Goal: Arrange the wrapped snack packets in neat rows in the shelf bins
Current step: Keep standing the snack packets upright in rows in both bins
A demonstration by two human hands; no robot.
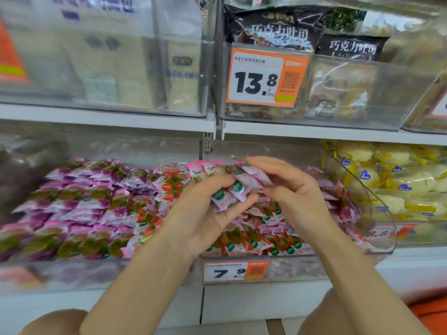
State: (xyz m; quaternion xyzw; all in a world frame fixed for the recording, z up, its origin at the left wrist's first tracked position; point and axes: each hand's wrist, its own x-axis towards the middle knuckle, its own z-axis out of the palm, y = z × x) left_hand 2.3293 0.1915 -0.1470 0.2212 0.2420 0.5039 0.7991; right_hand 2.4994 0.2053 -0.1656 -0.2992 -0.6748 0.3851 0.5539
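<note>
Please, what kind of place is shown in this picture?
Most likely a snack shop or supermarket aisle: clear shelf bins full of wrapped snack packets, with orange price tags on the bin fronts.

Orange price tag [256, 79] fronts dark bread bags [273, 30].

L hand [200, 213] & R hand [290, 189] showing bare. L forearm [135, 274] & R forearm [358, 269] running bare to btm edge. Nails looking short, plain; blur smearing detail. L knee [53, 322], R knee [321, 315] showing bare. Orange patch [430, 313] sitting by R knee, can't tell if worn.
</note>
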